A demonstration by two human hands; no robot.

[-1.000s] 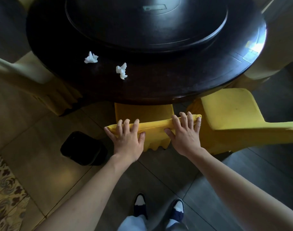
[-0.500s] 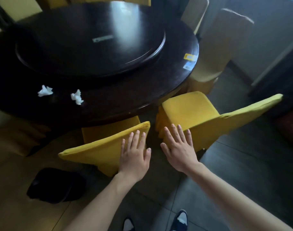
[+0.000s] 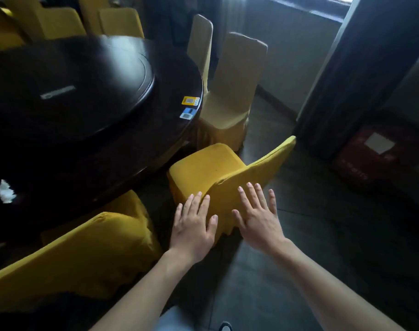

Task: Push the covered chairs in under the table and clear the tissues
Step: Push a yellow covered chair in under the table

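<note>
A white tissue (image 3: 3, 191) lies crumpled on the counter (image 3: 122, 151), at its left near edge, blurred. The counter is round and dark, with a raised turntable (image 3: 84, 91) at its middle and two small stickers (image 3: 189, 107) on its right rim. Below the counter's near edge a yellow chair (image 3: 84, 249) stands with its seat partly under the top and its back toward the camera. Right of the counter a second yellow chair (image 3: 218, 173) stands clear of it, seat out in the open, back angled up to the right. The left hand (image 3: 194, 231) is spread flat over the lower left edge of that back, grip wide, fingers apart, holding nothing; whether the palm touches the cover cannot be told. The right hand (image 3: 257, 219) is spread the same way just right of it, fingertips over the back of the cover, grip wide and holding nothing. Beyond the counter's right rim two tan chairs (image 3: 230, 91) stand upright, the nearer one close against the rim. More yellow chairs (image 3: 60, 22) stand behind the counter, at its far side. The floor (image 3: 299, 271) is dark tile
</note>
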